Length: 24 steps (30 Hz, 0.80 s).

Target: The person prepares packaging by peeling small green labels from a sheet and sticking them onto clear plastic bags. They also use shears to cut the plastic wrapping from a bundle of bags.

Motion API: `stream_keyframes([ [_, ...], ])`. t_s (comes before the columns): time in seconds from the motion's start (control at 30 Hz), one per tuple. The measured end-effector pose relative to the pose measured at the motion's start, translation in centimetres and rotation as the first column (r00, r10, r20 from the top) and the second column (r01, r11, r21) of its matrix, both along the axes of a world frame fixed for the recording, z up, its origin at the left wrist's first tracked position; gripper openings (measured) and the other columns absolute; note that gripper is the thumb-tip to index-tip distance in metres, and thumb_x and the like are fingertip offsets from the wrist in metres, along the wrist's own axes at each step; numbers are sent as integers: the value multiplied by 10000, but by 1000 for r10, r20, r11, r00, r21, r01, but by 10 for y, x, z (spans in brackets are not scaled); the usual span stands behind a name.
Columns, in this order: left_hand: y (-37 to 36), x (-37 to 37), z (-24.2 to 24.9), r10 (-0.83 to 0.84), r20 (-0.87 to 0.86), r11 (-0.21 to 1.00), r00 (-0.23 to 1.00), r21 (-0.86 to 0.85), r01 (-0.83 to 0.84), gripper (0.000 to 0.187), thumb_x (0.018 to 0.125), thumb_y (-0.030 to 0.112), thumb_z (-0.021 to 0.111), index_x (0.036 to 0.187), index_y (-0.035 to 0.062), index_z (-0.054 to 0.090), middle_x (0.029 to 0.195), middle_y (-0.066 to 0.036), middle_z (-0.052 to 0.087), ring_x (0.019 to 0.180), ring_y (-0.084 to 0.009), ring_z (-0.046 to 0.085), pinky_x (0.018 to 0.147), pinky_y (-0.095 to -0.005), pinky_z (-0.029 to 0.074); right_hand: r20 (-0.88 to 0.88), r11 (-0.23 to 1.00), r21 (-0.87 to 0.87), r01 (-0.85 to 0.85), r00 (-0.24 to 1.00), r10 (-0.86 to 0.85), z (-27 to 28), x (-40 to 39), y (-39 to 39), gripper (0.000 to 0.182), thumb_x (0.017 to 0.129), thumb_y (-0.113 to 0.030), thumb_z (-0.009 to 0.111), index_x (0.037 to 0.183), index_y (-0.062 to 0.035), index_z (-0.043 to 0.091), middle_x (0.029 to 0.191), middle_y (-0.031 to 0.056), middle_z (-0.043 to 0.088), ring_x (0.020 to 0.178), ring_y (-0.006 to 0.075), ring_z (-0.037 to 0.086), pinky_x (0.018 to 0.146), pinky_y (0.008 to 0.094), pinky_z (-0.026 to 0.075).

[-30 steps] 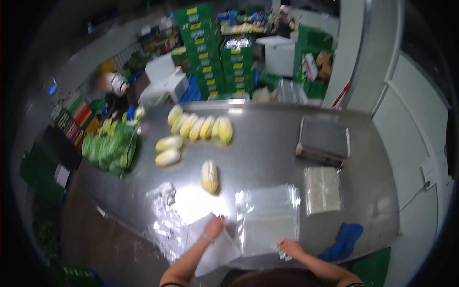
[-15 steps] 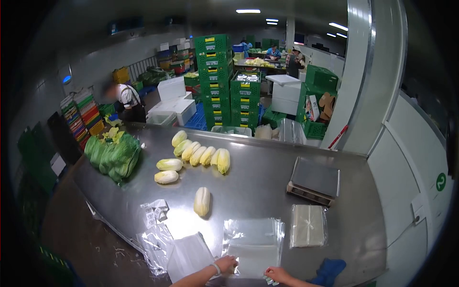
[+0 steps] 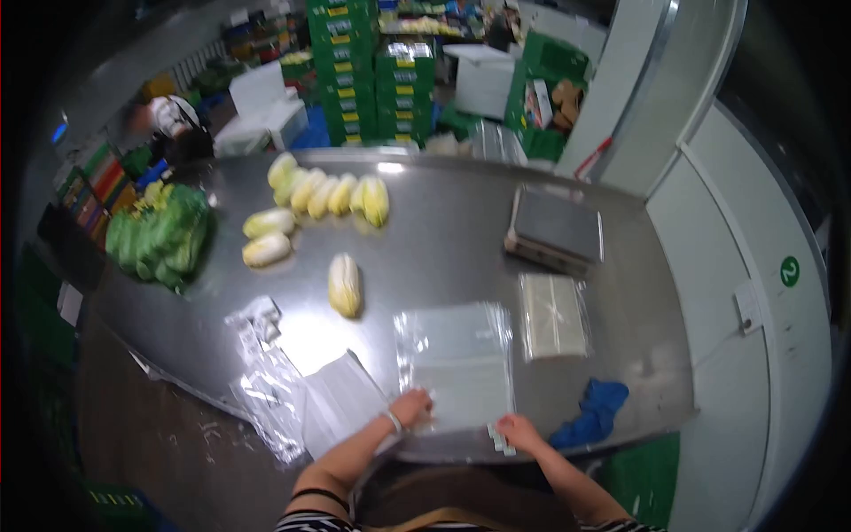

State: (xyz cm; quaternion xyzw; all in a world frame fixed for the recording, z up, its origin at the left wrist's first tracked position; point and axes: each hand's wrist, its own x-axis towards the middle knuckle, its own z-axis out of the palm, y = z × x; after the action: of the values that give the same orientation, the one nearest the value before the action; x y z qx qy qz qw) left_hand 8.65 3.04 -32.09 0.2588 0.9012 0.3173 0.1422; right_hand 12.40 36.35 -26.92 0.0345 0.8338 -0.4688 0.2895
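My left hand (image 3: 413,409) rests at the lower left corner of a stack of clear plastic bags (image 3: 454,363), its fingers bent; whether it pinches anything is too small to tell. At the stack's lower right corner my right hand (image 3: 517,431) is closed on small white-green labels (image 3: 499,439). White sheets (image 3: 341,403) lie left of the bags, partly beside my left forearm. A single napa cabbage (image 3: 344,285) lies above them. More cabbages (image 3: 321,194) form a row farther back, with two (image 3: 268,250) to their left.
A scale (image 3: 556,228) and a wrapped pack (image 3: 554,316) sit on the right. A blue cloth (image 3: 594,412) lies near the front edge. A green net bag (image 3: 160,235) is at the left. Crates (image 3: 346,75) and a person (image 3: 177,124) are beyond the metal table (image 3: 443,239).
The view has tilted down, so the table appears higher and my forearms and striped sleeves show. Both hands remain at the bag stack's lower corners.
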Motion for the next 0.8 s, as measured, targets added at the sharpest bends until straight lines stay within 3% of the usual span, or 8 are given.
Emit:
stream_keyframes([
  [0.07, -7, 1, 9, -21, 32, 997, 999, 81, 18, 357, 753, 381, 739, 866, 59, 631, 930, -147, 580, 922, -335, 556, 853, -420, 449, 128, 991, -75, 107, 987, -97, 16, -3, -3, 207, 874, -256, 664, 932, -61, 622, 658, 2, 574, 538, 90, 509, 471, 272, 406],
  [0.23, -14, -7, 47, 167, 146, 974, 975, 131, -186, 198, 776, 192, 732, 865, 50, 628, 863, -92, 595, 763, -248, 575, 701, -350, 481, 20, 985, -97, 140, 990, -139, 22, -23, -2, 182, 871, -227, 653, 878, -51, 608, 601, 11, 554, 482, 93, 500, 434, 282, 388],
  [0.33, -17, -16, 58, 220, 57, 964, 974, 137, -226, 144, 779, 136, 726, 828, 41, 629, 804, -84, 595, 719, -236, 574, 671, -337, 479, -33, 951, -120, 284, 957, -290, 16, -43, -3, 209, 861, -222, 660, 852, -20, 605, 579, 34, 553, 455, 113, 513, 436, 292, 398],
  [0.43, -11, -16, 71, 229, 91, 964, 969, 121, -239, 149, 760, 127, 740, 811, 43, 628, 774, -78, 592, 737, -237, 573, 678, -336, 478, -41, 958, -122, 261, 963, -267, 0, -52, -8, 206, 850, -215, 670, 846, -19, 606, 582, 38, 554, 449, 109, 510, 432, 295, 396],
  [0.53, -5, -9, 58, 109, 47, 980, 993, 163, -116, 170, 742, 128, 752, 814, 46, 622, 819, -74, 595, 781, -244, 570, 700, -344, 478, -54, 969, -71, 236, 969, -240, -18, -67, -18, 223, 831, -228, 687, 856, -19, 614, 621, 77, 600, 503, 178, 570, 484, 340, 434],
  [0.63, 4, -5, 54, 27, -118, 990, 993, 139, -10, 164, 733, 109, 752, 822, 54, 626, 876, -70, 594, 827, -248, 562, 728, -347, 477, -214, 984, 110, 137, 970, -111, -42, -85, -31, 248, 818, -253, 696, 881, -24, 625, 693, 117, 645, 614, 269, 622, 564, 391, 463],
  [0.73, -4, -9, 29, 7, -15, 996, 1000, 90, -5, 255, 712, 99, 770, 928, 86, 634, 907, -59, 589, 811, -237, 556, 735, -326, 480, -264, 825, 559, 78, 960, 89, -15, -95, -32, 265, 813, -268, 699, 913, -31, 638, 747, 129, 663, 703, 323, 633, 619, 422, 468],
  [0.8, -10, -17, 17, 45, 142, 990, 989, 122, -63, 262, 734, 111, 761, 958, 86, 628, 890, -43, 590, 753, -199, 550, 691, -299, 472, -266, 887, 451, 99, 964, 28, 3, -99, -21, 264, 807, -270, 707, 912, -38, 638, 734, 122, 660, 683, 313, 631, 609, 420, 468],
])
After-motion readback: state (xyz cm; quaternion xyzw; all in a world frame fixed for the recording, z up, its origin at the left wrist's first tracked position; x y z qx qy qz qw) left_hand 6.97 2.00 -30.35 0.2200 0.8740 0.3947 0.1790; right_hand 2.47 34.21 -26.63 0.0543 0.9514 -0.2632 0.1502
